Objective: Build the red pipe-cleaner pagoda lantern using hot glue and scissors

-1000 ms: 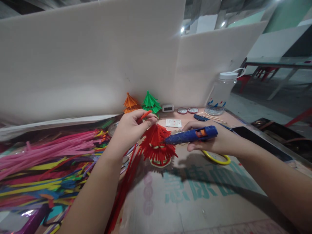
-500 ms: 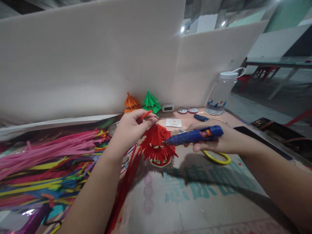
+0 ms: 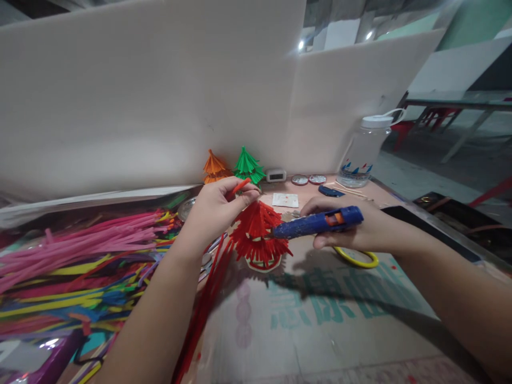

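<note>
My left hand [image 3: 224, 205] is closed in a pinch above a small red tree [image 3: 262, 226] made of fuzzy pipe cleaners. A short red pipe cleaner [image 3: 241, 186] sticks up between its thumb and forefinger; whether those fingers also touch the treetop I cannot tell. In my right hand [image 3: 344, 224] is a blue glue gun [image 3: 308, 224], held almost level. Its nozzle points left and meets the tree's side, between the upper and lower tiers, as far as I can see. Beneath the tree shows a pale round base [image 3: 264, 266]. Long red pipe cleaners [image 3: 210, 301] lie below my left wrist.
Bundles of coloured pipe cleaners [image 3: 80, 250] fill the left side. An orange tree [image 3: 215, 168] and a green tree [image 3: 248, 165] stand by the white partition [image 3: 140, 106]. A water bottle [image 3: 362, 152] is at back right, a yellow ring [image 3: 358, 260] below my right hand.
The glue gun has shifted very slightly left at its rear end, and my right fingers have moved a little on it. My left hand keeps its pinch over the tree.
</note>
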`<state>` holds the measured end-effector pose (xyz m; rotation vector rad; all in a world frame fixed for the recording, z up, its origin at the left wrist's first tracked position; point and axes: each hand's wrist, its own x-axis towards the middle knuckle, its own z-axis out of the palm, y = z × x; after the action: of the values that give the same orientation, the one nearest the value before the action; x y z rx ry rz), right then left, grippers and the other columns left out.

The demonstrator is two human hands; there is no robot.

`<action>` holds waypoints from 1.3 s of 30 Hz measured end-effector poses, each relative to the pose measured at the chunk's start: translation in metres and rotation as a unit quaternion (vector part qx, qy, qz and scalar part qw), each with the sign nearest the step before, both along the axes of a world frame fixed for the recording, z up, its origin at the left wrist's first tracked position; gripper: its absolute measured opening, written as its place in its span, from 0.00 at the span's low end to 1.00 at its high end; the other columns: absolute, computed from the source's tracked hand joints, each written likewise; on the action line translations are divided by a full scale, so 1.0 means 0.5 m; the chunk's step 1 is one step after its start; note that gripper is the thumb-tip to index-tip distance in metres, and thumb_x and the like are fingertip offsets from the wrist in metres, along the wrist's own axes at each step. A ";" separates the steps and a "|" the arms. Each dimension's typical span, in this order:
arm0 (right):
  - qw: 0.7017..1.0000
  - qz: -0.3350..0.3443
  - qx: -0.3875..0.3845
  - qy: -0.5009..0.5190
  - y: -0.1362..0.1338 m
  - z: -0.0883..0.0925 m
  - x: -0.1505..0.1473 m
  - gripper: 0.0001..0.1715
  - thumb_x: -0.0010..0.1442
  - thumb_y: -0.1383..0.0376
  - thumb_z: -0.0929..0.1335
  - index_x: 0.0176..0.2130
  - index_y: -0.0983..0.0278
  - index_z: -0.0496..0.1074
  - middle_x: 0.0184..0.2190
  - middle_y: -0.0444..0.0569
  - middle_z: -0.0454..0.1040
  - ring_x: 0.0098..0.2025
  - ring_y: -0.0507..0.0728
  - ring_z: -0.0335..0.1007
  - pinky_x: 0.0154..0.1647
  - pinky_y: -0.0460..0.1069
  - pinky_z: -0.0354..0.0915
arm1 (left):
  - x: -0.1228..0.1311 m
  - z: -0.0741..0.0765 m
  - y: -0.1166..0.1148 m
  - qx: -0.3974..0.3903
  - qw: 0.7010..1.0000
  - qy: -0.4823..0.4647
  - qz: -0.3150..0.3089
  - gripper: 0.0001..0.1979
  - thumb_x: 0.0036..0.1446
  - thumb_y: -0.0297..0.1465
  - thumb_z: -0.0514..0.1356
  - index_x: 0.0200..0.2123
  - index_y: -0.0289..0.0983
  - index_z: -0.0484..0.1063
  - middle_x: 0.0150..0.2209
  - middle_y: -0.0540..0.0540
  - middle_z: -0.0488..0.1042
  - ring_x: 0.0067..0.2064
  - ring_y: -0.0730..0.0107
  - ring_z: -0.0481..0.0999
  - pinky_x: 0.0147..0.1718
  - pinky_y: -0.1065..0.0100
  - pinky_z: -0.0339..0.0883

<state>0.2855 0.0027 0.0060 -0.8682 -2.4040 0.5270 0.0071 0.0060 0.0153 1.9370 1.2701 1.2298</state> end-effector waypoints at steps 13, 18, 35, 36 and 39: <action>1.000 -0.010 0.015 -0.008 -0.004 0.008 -0.012 0.22 0.55 0.46 0.75 0.41 0.59 0.77 0.37 0.48 0.80 0.35 0.57 0.73 0.32 0.49 0.64 | 0.000 0.000 -0.002 0.012 1.000 0.004 0.002 0.13 0.58 0.41 0.66 0.35 0.36 0.79 0.37 0.48 0.81 0.39 0.69 0.77 0.39 0.72 0.68; 1.000 -0.024 0.018 -0.004 -0.003 0.005 -0.012 0.21 0.55 0.47 0.75 0.41 0.58 0.77 0.35 0.46 0.79 0.32 0.56 0.72 0.30 0.48 0.63 | 0.001 0.001 -0.002 0.012 1.000 0.008 0.002 0.13 0.58 0.41 0.66 0.35 0.37 0.79 0.36 0.49 0.81 0.38 0.70 0.76 0.38 0.72 0.68; 0.998 -0.051 0.016 0.024 -0.002 0.000 -0.008 0.24 0.54 0.46 0.76 0.39 0.61 0.75 0.33 0.46 0.77 0.32 0.56 0.71 0.32 0.49 0.62 | 0.004 0.002 -0.004 0.016 1.000 0.015 -0.005 0.12 0.58 0.41 0.65 0.34 0.37 0.79 0.36 0.48 0.81 0.37 0.70 0.75 0.37 0.71 0.66; 0.998 -0.050 0.018 0.024 -0.002 0.000 -0.007 0.23 0.54 0.46 0.76 0.39 0.61 0.75 0.33 0.46 0.77 0.32 0.56 0.71 0.32 0.49 0.62 | 0.003 0.002 -0.004 0.017 1.000 0.015 -0.006 0.12 0.58 0.41 0.65 0.34 0.36 0.79 0.35 0.49 0.80 0.36 0.70 0.75 0.36 0.71 0.66; 0.998 -0.050 0.018 0.030 -0.002 0.001 -0.006 0.22 0.54 0.48 0.76 0.38 0.61 0.74 0.32 0.45 0.77 0.32 0.55 0.70 0.32 0.49 0.62 | 0.003 0.002 -0.004 0.016 1.000 0.015 -0.008 0.13 0.58 0.41 0.65 0.34 0.36 0.79 0.35 0.49 0.80 0.36 0.70 0.75 0.36 0.71 0.65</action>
<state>0.2825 0.0017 0.0066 -0.9376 -2.2949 0.4641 0.0085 0.0038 0.0165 1.9919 1.2555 1.2249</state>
